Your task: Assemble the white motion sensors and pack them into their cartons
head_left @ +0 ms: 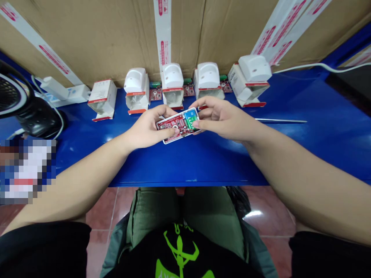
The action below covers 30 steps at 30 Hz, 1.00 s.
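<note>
We pinch white case [173,140] in fingers of left hand [145,129] and right hand [222,120]. Board [169,125] and battery [190,116] in; front open. Three more boards [155,95] near boxes [103,95].

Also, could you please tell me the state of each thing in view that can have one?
White casing: open, held in both hands
Battery: seated in the casing
Left hand: gripping the casing
Right hand: fingers on the casing's battery end
Leftmost box: open, flap down
Other four boxes: open, white covers on top
Metal rod: lying flat
Fan: cannot tell if running
</note>
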Tool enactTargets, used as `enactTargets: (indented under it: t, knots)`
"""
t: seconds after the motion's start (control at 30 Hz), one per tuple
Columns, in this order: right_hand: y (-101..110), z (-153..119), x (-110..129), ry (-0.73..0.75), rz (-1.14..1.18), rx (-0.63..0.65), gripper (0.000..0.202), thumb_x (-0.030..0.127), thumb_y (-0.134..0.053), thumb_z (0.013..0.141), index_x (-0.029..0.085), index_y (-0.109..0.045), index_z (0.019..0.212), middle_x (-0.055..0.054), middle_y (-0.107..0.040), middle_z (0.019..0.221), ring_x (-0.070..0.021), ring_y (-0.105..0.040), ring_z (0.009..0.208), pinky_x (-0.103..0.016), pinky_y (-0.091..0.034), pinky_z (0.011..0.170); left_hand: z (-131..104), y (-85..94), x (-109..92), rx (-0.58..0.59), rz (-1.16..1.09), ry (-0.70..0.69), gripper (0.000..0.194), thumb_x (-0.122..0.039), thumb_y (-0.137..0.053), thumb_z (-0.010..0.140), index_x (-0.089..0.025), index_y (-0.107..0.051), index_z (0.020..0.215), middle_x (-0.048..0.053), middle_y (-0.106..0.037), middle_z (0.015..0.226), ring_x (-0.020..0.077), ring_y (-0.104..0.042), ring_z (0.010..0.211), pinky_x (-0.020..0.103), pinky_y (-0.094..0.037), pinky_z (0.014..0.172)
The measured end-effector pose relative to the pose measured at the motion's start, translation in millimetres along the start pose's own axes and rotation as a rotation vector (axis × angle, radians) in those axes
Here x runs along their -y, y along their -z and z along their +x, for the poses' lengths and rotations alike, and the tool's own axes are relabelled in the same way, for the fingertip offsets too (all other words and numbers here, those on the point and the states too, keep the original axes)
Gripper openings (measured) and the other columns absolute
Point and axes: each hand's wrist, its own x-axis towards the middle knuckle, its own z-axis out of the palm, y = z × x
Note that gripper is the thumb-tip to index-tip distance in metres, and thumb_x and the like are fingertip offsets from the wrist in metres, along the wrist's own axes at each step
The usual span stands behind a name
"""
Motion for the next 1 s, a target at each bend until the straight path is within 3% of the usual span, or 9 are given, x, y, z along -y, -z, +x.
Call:
enactTargets:
  t: [0.33,0.47,0.57,0.67,0.8,0.9,1.0]
  knots:
    - [-5,-3,6,-0.052,0.085,0.009,0.044,0.027,-0.085,0.080,0.024,-0.061,0.117,-0.002,-0.075,0.095,-0.0200,-0.076,0.085,-0.037,-0.069,0.073,1,2.3,5,0.043,0.005,-0.031,0.041,-0.033,-0.090,0.080,-0.017,-0.072,0.113,0.007,-0.081,0.108,0.0181,-0.077,0.092,0.029,-0.064,0.083]
    - [-5,-3,5,-0.104,0.030,0.014,0.035,0.031,-0.085,0.085,0.024,-0.060,0.108,-0.001,-0.075,0.089,-0.0178,-0.073,0.076,-0.034,-0.065,0.066,0,2.0,3,0.083,0.009,-0.038,0.041,-0.037,-0.091,0.082,-0.016,-0.073,0.112,0.009,-0.083,0.112,0.0188,-0.078,0.097,0.029,-0.064,0.087]
    - [-1,-4,1,-0.094,-0.068,0.051,0.032,0.036,-0.087,0.086,0.025,-0.060,0.101,0.000,-0.075,0.082,-0.0183,-0.072,0.072,-0.033,-0.061,0.062,-2,3.5,1,0.131,0.048,-0.039,0.039,-0.040,-0.089,0.085,-0.016,-0.074,0.112,0.009,-0.083,0.107,0.0187,-0.078,0.092,0.029,-0.063,0.081]
    - [6,-6,1,-0.095,-0.127,0.141,0.032,0.040,-0.086,0.086,0.026,-0.061,0.099,0.001,-0.075,0.079,-0.0186,-0.073,0.071,-0.033,-0.059,0.061,-3,13.4,0,0.029,0.234,-0.072,0.030,-0.040,-0.080,0.093,-0.016,-0.076,0.112,0.008,-0.081,0.099,0.0167,-0.073,0.081,0.028,-0.060,0.072]
    - [9,-9,6,-0.196,-0.165,0.194,0.035,0.043,-0.086,0.083,0.025,-0.061,0.098,-0.001,-0.078,0.084,-0.0180,-0.074,0.072,-0.032,-0.060,0.065,-2,36.3,0,-0.135,0.628,-0.192,0.017,-0.023,-0.064,0.096,-0.019,-0.079,0.103,0.007,-0.080,0.097,0.0167,-0.069,0.077,0.033,-0.059,0.078]
    - [7,-10,9,-0.233,-0.219,0.176,0.038,0.048,-0.085,0.079,0.024,-0.062,0.097,-0.004,-0.078,0.093,-0.0168,-0.072,0.068,-0.033,-0.059,0.062,-1,47.2,0,-0.092,0.779,-0.241,0.020,-0.023,-0.063,0.096,-0.019,-0.081,0.103,0.008,-0.080,0.096,0.0203,-0.071,0.082,0.037,-0.060,0.082]
    - [3,-10,12,-0.239,-0.335,0.163,0.039,0.052,-0.082,0.079,0.022,-0.066,0.098,-0.005,-0.077,0.099,-0.0164,-0.072,0.066,-0.033,-0.056,0.061,0,49.7,5,0.043,0.836,-0.300,0.026,-0.029,-0.061,0.100,-0.019,-0.083,0.107,0.010,-0.081,0.100,0.0251,-0.074,0.094,0.043,-0.061,0.094]
